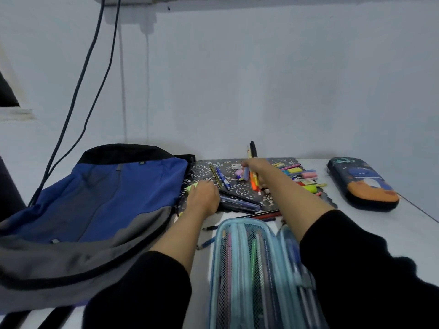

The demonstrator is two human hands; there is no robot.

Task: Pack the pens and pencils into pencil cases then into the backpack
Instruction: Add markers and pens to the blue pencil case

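White desk (380, 229), pale wall: pens and pencils (306, 176) mostly loose on the mat (242, 192), your right hand (255, 166) gripping a bunch of markers (252, 150), left hand (204, 195) over dark pens (240, 203), grip unclear; blue mesh case (240, 269) part-filled, dark case (363, 184) shut, backpack (107, 198) seemingly not yet packed.

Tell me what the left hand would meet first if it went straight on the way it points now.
Probably the yellow-black pencil lying on the patterned mat just beyond the left hand, then the blue pen beside it; depth is unclear.
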